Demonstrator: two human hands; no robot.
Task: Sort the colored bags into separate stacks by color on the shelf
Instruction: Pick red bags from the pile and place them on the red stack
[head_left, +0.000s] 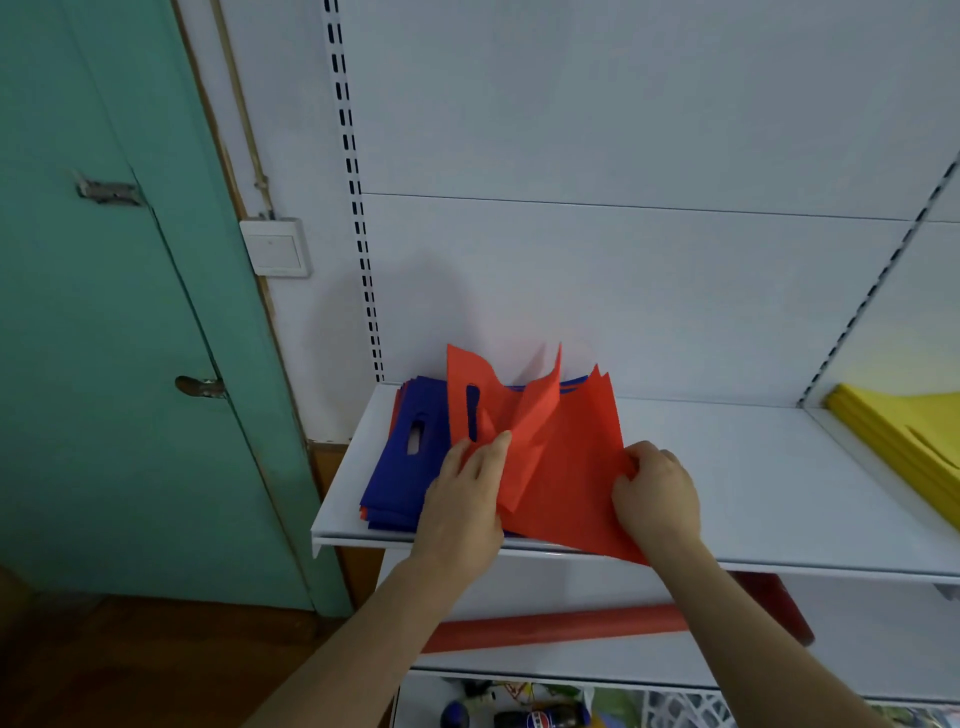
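Observation:
A mixed pile of blue bags (402, 457) with thin red edges showing lies at the left end of the white shelf (769, 483). On top of it, several red bags (566, 467) are lifted and fanned, some standing up against the back panel. My left hand (462, 493) has its fingers slid under a raised red sheet, with straight fingers. My right hand (652, 491) pinches the right edge of the red bags, which overhang the shelf's front lip. A stack of yellow bags (904, 436) sits on the neighbouring shelf at the right.
A green door (114, 322) with a latch stands left of the shelving, beside a white wall switch (275, 248). On the shelf below lie red rolls (561, 626). Bottles and small items fill a lower shelf (524, 712). Bare shelf surface lies between the red and yellow bags.

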